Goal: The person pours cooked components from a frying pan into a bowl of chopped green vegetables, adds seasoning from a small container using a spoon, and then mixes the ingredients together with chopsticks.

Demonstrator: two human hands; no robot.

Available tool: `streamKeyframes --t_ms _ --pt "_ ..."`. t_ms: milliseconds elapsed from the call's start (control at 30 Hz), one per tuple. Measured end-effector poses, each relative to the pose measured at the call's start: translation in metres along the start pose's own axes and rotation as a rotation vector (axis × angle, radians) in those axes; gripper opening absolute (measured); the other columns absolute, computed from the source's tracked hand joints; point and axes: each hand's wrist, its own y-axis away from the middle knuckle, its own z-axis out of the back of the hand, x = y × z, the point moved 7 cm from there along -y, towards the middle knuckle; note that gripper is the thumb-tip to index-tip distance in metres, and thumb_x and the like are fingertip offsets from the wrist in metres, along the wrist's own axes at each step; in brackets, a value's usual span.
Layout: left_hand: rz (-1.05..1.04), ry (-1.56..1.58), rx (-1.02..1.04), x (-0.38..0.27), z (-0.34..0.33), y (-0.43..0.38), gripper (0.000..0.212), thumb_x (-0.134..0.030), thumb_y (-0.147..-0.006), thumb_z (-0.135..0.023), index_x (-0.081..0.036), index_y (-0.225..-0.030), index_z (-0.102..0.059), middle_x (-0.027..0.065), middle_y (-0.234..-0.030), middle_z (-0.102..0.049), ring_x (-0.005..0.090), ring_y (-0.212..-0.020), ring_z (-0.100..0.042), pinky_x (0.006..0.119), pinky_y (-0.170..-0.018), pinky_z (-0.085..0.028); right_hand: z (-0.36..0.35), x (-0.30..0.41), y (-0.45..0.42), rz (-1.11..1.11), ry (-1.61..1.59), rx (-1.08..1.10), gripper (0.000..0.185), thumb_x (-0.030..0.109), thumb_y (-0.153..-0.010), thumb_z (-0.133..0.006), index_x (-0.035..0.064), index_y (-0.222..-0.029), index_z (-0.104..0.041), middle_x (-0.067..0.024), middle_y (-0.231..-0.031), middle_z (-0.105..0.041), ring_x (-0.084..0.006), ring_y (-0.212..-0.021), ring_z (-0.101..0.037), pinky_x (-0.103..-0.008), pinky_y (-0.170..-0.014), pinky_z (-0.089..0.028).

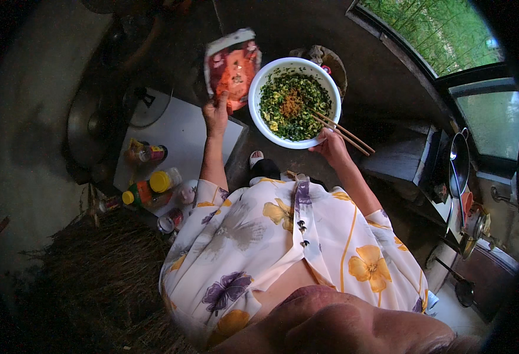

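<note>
My left hand point(215, 116) grips a red and orange plastic packet point(235, 75) by its lower edge. The packet is slightly blurred and bears writing. To its right, a white bowl point(258, 123) is held up by my right hand point(331, 146) at the near right of its rim. Finely chopped greens mixed with yellow bits point(273, 101) fill much of the bowl. A heap of orange-brown powder point(291, 104) lies on top of them. Two wooden chopsticks point(347, 134) lean over the rim near my right hand, their tips in the greens.
On the left, a pale worktop point(184, 132) carries a glass lid point(146, 106), a yellow-lidded jar point(164, 180) and several bottles. Beyond it sits a large wok point(89, 124). Dry brushwood point(104, 261) is piled at lower left. A pan point(458, 163) stands at right below a window point(441, 35).
</note>
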Motion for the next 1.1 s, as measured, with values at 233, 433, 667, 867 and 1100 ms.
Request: streamKeyframes --t_ms 233,433,667,867,1100 --pt "-0.022 0.043 0.063 0.011 -0.008 -0.004 0.035 -0.032 -0.095 -0.067 0.001 -0.081 -0.067 -0.0009 -0.08 -0.067 0.0104 -0.073 -0.055 0.029 -0.07 -0.046 -0.008 0.001 -0.001 -0.037 -0.019 -0.043 0.022 0.011 -0.084 -0.056 -0.0017 -0.101 -0.05 -0.0154 -0.094 -0.059 -0.0279 -0.078 -0.068 -0.037 -0.063 -0.063" --pt "-0.02 0.018 -0.085 0.01 0.036 -0.027 0.041 -0.031 -0.097 -0.064 0.002 -0.074 -0.064 -0.0052 -0.068 -0.061 0.0059 -0.066 -0.049 0.029 -0.061 -0.043 0.0 -0.002 0.012 -0.058 -0.058 -0.187 0.029 0.009 -0.079 -0.056 -0.0024 -0.105 -0.048 -0.0162 -0.094 -0.058 -0.0284 -0.075 -0.067 -0.0379 -0.058 -0.062" --pt "0.205 0.018 -0.023 0.025 0.085 -0.032 0.03 -0.028 -0.097 -0.061 0.001 -0.102 -0.067 0.0047 -0.096 -0.07 0.0137 -0.085 -0.062 0.031 -0.077 -0.048 -0.004 -0.013 0.015 -0.069 -0.134 -0.195 0.014 0.013 -0.08 -0.055 0.0023 -0.088 -0.052 -0.0111 -0.084 -0.056 -0.0259 -0.074 -0.064 -0.0387 -0.06 -0.06" --pt "0.398 -0.033 0.125 0.085 0.12 -0.056 0.04 -0.036 -0.093 -0.066 -0.001 -0.114 -0.066 0.0035 -0.104 -0.068 0.0151 -0.093 -0.061 0.031 -0.084 -0.048 -0.012 -0.003 0.029 -0.128 -0.103 -0.321 0.015 0.018 -0.08 -0.056 0.008 -0.07 -0.053 -0.0046 -0.058 -0.05 -0.0188 -0.053 -0.055 -0.0357 -0.059 -0.06" --pt "0.641 -0.328 0.067 0.181 0.2 -0.061 0.059 -0.051 -0.084 -0.071 0.0 -0.113 -0.065 0.0086 -0.1 -0.068 0.0179 -0.086 -0.063 0.033 -0.079 -0.05 0.007 -0.027 0.015 -0.204 -0.068 -0.242 0.014 0.017 -0.083 -0.054 0.0038 -0.083 -0.055 -0.0106 -0.084 -0.058 -0.0257 -0.077 -0.065 -0.0392 -0.065 -0.061"
